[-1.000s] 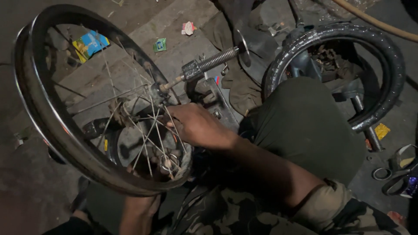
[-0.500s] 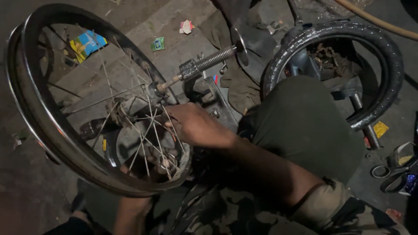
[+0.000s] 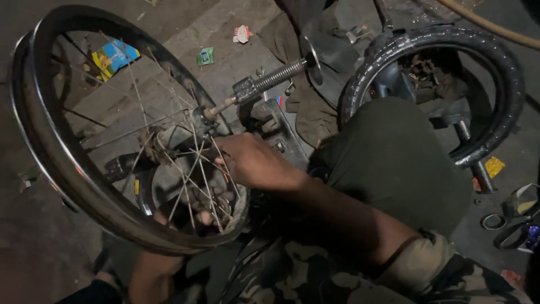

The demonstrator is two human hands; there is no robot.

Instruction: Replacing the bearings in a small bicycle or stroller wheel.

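A bare bicycle wheel (image 3: 53, 152) with thin spokes stands tilted on its axle (image 3: 211, 112), left of centre. My right hand (image 3: 253, 163) reaches across from the right and closes its fingers on the spokes just below the hub. My left hand (image 3: 199, 205) comes up from below; I see it through the spokes, behind the wheel's lower part, holding the wheel near the rim. A stand with a coil spring (image 3: 278, 76) carries the axle's far end.
A black tyre (image 3: 498, 79) lies at the right behind my knee (image 3: 394, 157). Scissors (image 3: 509, 228) rest at the right edge. Scraps of wrapper (image 3: 115, 56) dot the concrete floor at the back, beside a dark cloth (image 3: 306, 110).
The wheel has shifted slightly and its spokes have turned a little. My right hand has stayed at the spokes by the hub, and my left hand has stayed behind the wheel.
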